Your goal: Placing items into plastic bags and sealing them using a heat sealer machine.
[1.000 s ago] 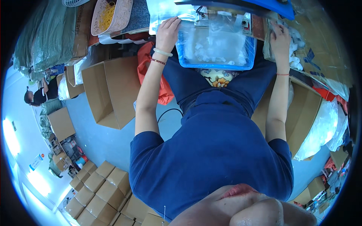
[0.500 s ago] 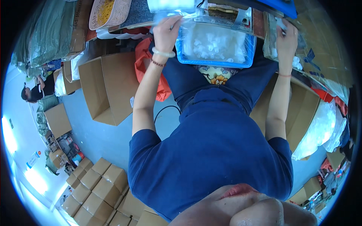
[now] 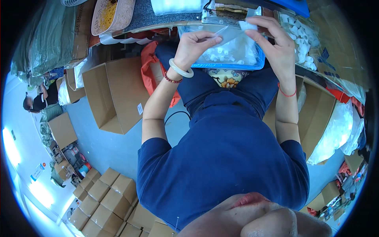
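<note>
Pinched in my left hand [image 3: 192, 48] is a thin clear plastic bag [image 3: 228, 36], held by its edge over the blue tray. My right hand [image 3: 279, 49] has a small white plastic piece [image 3: 247, 26] between thumb and fingers, beside the bag's far end. Whether the piece touches the bag I cannot tell. Below both hands, a blue tray [image 3: 233, 66] lined with clear plastic contains several small white pieces. More loose white pieces [image 3: 303, 45] lie in a box to the right of my right hand.
A metal device [image 3: 233, 11] stands at the table edge. A stack of clear bags [image 3: 175, 6] and a basket [image 3: 127, 15] with yellow rubber bands lie to its left. Open cardboard boxes [image 3: 126, 91] flank my legs. A person [image 3: 37, 98] is far left.
My right hand has come left from the box of white pieces with one piece in it. My left hand has moved slightly right and down with the bag.
</note>
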{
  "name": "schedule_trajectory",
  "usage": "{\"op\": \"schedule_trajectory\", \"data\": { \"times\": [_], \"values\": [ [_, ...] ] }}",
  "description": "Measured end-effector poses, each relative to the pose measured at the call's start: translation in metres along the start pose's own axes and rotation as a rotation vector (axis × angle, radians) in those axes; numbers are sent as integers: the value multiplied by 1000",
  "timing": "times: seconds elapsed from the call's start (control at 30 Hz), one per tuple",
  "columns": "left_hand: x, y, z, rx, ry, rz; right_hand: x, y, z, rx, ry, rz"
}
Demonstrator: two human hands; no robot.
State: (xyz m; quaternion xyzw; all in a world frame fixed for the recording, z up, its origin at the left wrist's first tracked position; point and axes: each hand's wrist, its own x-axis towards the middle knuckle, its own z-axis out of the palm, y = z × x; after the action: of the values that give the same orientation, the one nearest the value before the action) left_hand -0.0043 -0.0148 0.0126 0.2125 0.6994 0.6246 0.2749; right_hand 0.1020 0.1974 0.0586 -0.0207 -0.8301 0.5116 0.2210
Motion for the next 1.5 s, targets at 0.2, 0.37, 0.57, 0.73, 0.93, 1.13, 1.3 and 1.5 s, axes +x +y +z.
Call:
{"op": "schedule_trajectory", "data": {
  "times": [0.2, 0.37, 0.57, 0.73, 0.93, 1.13, 1.3, 1.5],
  "values": [
    [-3, 0, -4, -53, -230, -33, 19, -9, -11, -178, -260, -66],
    [4, -16, -2, -208, -453, -319, 27, 22, -11, -194, -527, 138],
    [52, -34, 14, -747, -355, -387, 12, 50, -36, -447, 87, 129],
    [71, -40, 20, -734, -205, -378, 12, 94, -56, -982, 219, 275],
    [62, -42, -6, -186, -98, -196, 19, 142, -62, -1133, 107, 46],
    [92, -59, -64, 1068, 336, 643, 11, 135, -62, -1042, 198, 38],
    [50, -88, -72, 1096, 378, 737, -7, 87, -70, -909, 356, 68],
    [20, -47, -58, 541, 324, 159, -32, 23, -19, -256, 87, 129]
  ]
}}
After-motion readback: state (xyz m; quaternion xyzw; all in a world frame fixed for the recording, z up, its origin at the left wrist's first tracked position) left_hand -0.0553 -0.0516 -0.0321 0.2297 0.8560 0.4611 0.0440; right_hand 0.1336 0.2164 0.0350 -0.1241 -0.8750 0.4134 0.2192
